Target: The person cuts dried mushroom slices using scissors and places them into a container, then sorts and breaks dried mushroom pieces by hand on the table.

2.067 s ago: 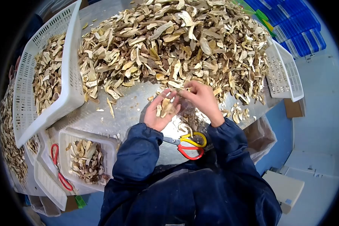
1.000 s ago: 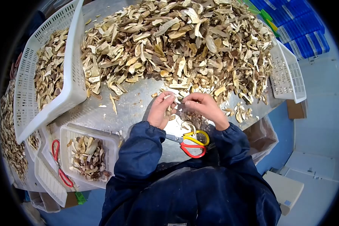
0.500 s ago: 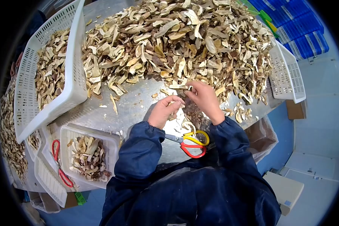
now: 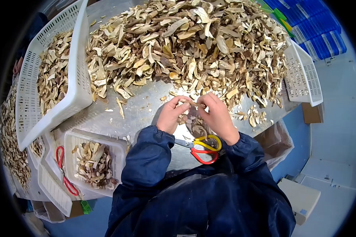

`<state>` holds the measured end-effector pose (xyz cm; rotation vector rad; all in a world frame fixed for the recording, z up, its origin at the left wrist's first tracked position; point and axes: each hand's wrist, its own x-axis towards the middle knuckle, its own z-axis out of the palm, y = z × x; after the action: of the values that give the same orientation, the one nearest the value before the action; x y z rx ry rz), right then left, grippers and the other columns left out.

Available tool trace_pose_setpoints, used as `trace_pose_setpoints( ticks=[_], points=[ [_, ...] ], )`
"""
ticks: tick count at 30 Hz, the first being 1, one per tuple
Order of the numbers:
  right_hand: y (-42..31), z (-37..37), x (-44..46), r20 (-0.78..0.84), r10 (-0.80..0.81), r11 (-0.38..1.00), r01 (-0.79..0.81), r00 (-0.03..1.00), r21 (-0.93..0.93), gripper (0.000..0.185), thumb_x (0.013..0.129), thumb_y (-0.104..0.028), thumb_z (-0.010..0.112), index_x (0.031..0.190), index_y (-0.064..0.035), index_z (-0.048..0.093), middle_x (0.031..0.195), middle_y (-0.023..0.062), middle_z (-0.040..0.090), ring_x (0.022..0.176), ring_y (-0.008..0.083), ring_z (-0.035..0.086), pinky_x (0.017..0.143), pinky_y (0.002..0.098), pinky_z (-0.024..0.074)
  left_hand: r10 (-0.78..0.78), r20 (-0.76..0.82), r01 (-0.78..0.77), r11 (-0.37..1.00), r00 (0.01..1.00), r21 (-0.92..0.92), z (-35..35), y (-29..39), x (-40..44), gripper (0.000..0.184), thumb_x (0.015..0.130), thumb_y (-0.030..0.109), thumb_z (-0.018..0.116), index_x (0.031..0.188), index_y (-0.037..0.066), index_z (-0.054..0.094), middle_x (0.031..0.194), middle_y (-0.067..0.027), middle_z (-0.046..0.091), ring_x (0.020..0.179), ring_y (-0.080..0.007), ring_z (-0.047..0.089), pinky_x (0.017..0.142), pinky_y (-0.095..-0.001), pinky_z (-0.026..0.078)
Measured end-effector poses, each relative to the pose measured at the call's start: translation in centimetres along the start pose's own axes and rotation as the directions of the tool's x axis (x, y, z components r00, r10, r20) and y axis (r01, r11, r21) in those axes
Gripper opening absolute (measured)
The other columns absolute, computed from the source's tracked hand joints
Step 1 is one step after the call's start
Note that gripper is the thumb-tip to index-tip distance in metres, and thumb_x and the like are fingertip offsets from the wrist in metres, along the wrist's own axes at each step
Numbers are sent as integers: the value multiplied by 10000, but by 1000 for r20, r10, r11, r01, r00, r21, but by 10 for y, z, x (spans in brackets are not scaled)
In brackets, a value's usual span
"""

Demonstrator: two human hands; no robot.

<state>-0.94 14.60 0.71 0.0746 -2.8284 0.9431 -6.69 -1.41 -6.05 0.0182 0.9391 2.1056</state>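
Between my two hands a brownish dried slice (image 4: 193,104) is pinched, lying roughly level above the metal table. My left hand (image 4: 172,114) grips its left end, fingers closed, and seems to hold smaller pieces below, too hidden to make out. My right hand (image 4: 217,117) has thumb and fingers closed on the right end. Just beyond both hands rises a large pile of dried slices (image 4: 186,47). Scissors with red and yellow handles (image 4: 205,149) lie near my body, below my hands. Small slices and crumbs (image 4: 195,127) are scattered beneath my hands.
A white perforated basket (image 4: 77,85) of slices stands at left, another white basket (image 4: 304,75) at right. A clear tray (image 4: 120,148) with slices sits at lower left, beside red-handled scissors (image 4: 59,166). Blue crates (image 4: 320,39) are at upper right; a lined bin (image 4: 279,144) is below the table edge.
My right hand has come back from the pile's near edge with a slice, which both hands now hold. Earlier, my left palm was open with pieces on it; its fingers have since closed.
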Motion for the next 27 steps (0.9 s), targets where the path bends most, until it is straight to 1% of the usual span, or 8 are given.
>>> trace_pose_setpoints(
  ticks=[5,8,13,15,20,24,26,27],
  points=[
    [-14,-4,-8,119,338,730,-340,934,593,279,762,-78,665,1029,-46,590,861,54,579,666,157,581,566,263,469,82,14,-82,996,997,27,5,5,-4,144,877,118,597,1018,91,587,911,23,576,708,-42,507,559,-188,416],
    [-7,1,-11,-43,222,898,-187,974,398,222,769,-82,665,977,-23,617,866,61,602,661,147,584,574,259,469,72,48,-75,996,996,57,4,2,-3,141,880,112,587,1019,84,584,903,21,582,703,-47,513,561,-192,424],
    [1,8,-12,-110,152,957,-118,982,263,138,786,-87,640,890,1,619,759,55,603,628,121,563,520,218,419,37,30,-40,990,999,133,11,0,-2,149,889,135,583,1028,82,593,854,24,575,690,-47,506,562,-195,424],
    [1,9,-11,-69,197,937,-167,978,307,116,806,-81,621,878,8,615,707,41,593,600,103,552,507,207,405,42,12,-43,992,999,116,11,-1,-3,154,892,150,586,1030,83,597,833,27,567,683,-45,500,560,-193,419],
    [2,1,-10,280,378,589,-462,883,663,122,860,-115,604,868,5,626,657,-11,575,551,53,523,507,198,408,-2,-11,2,999,1000,33,8,-4,0,154,903,173,578,1028,85,599,793,30,547,686,-38,493,531,-182,391],
    [17,-16,-9,542,198,422,-570,817,705,125,866,-131,616,882,-13,653,663,-10,594,556,37,527,505,192,416,-67,112,99,945,991,-311,-6,-2,0,149,918,192,556,1020,84,564,876,11,525,699,-61,454,510,-192,371],
    [23,-32,-6,693,135,627,-602,708,494,183,839,-171,641,924,-14,682,701,31,642,586,69,570,536,215,443,-37,154,119,814,987,-569,-9,-1,1,126,927,194,538,995,91,563,849,21,501,697,-60,440,487,-168,354],
    [23,-30,-1,560,158,763,-460,813,454,192,822,-172,649,935,-20,680,711,42,651,603,84,582,556,234,453,-19,238,191,657,971,-729,-12,-1,2,139,930,225,533,967,91,545,847,6,457,690,-85,422,499,-175,371]
  ],
)
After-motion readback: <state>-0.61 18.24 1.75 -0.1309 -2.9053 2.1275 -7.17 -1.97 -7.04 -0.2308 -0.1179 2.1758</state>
